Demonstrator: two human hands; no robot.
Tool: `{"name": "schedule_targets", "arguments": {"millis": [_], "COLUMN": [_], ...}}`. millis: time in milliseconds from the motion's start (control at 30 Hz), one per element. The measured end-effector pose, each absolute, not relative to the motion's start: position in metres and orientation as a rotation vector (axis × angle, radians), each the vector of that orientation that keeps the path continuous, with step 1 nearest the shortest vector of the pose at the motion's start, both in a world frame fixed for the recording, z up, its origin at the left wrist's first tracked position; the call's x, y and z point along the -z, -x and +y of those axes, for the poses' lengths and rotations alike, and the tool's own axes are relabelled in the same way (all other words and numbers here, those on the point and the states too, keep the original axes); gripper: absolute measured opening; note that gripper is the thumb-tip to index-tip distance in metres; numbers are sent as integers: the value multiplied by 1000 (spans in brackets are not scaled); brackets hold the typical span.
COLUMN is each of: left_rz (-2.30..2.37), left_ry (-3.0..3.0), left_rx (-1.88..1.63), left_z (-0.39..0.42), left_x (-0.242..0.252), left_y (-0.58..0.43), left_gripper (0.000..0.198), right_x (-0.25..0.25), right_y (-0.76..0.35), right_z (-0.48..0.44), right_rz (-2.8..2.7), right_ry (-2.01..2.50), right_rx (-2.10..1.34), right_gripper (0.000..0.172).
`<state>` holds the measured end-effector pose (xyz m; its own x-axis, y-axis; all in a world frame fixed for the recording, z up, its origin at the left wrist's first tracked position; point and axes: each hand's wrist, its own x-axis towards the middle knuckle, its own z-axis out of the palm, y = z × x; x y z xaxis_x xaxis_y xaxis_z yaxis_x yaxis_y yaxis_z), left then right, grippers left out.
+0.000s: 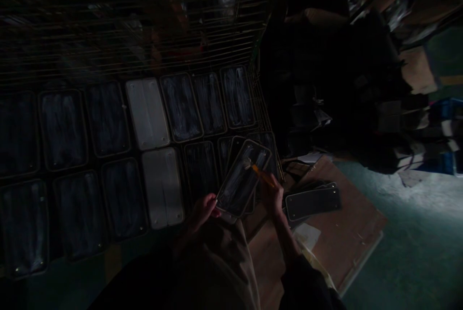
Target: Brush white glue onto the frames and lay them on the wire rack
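Observation:
My left hand (pixel 206 209) grips the lower left corner of a dark rectangular panel (pixel 240 182) with rounded corners and a pale rim. Whitish streaks run along the panel's face, and it is tilted in front of me. In my right hand (pixel 272 196) is a brush (pixel 263 175) with an orange handle, my fingers closed round it. Its pale, splayed bristles are over the upper part of the panel, and I cannot tell whether they touch it. Behind the held panel, other dark panels are partly hidden.
Rows of streaked dark panels (pixel 63 129) lie to the left, with two light grey ones (pixel 164 187) among them. A wire mesh (pixel 224 45) rises behind. On the right, a brown board (pixel 347 223) bears a stack of dark panels (pixel 313 202). The scene is very dim.

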<state>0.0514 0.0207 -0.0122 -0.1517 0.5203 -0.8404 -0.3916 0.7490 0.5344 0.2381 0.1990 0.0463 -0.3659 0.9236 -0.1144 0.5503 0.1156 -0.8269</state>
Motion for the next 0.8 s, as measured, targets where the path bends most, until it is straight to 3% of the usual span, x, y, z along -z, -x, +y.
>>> {"name": "schedule_targets", "arguments": {"millis": [300,467,600,800], "left_rz": [1509,1530,1505,1510], "left_ry": [-38,-7,-10,-22], "left_rx": [-862,-844,-854,-885], "left_z": [20,23,21,20], "left_x": [14,8,8,8], "left_y": [-56,-57,-56,-57], "left_gripper": [37,37,39,41], "right_x": [-52,-61,-72,-67], "right_y": [-231,-244,-253,-247], "right_z": [237,189,169,213], "right_rz": [-2496,-2648,-2549,-2461], "right_ry": [1216,1129,1170,1266], "right_rx": [-625,-816,-1059,-833], "right_gripper": [43,47,40,37]}}
